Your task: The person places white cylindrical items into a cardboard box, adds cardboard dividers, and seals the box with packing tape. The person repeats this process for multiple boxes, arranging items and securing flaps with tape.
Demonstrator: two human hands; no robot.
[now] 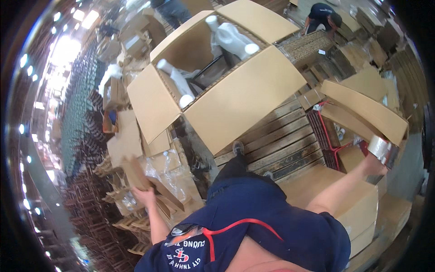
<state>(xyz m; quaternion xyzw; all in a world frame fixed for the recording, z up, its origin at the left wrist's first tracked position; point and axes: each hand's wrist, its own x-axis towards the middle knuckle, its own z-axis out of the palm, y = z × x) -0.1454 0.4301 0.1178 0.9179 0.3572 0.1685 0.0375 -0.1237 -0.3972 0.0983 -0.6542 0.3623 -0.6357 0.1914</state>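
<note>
My left hand [144, 196] is closed on a piece of brown cardboard [136, 174], slightly smeared by motion, at the lower left. Far out to the right, my right hand [376, 165] grips a tape dispenser [380, 147] with a shiny pale roll of tape. Ahead of me stands a large open carton [240, 109] with its flaps folded outward. Inside it, white foam-wrapped parts [231, 38] with round white ends stand at two sides, and something dark lies between them. The rest of the contents is hidden.
Wooden slats [281, 136] lie under and beside my feet. A closed carton [335, 195] is at my right, near red-edged frames [324, 136] and loose cardboard [362, 109]. Stacked brown metal parts [90, 204] fill the left. A co-worker [321, 18] bends over at the far right.
</note>
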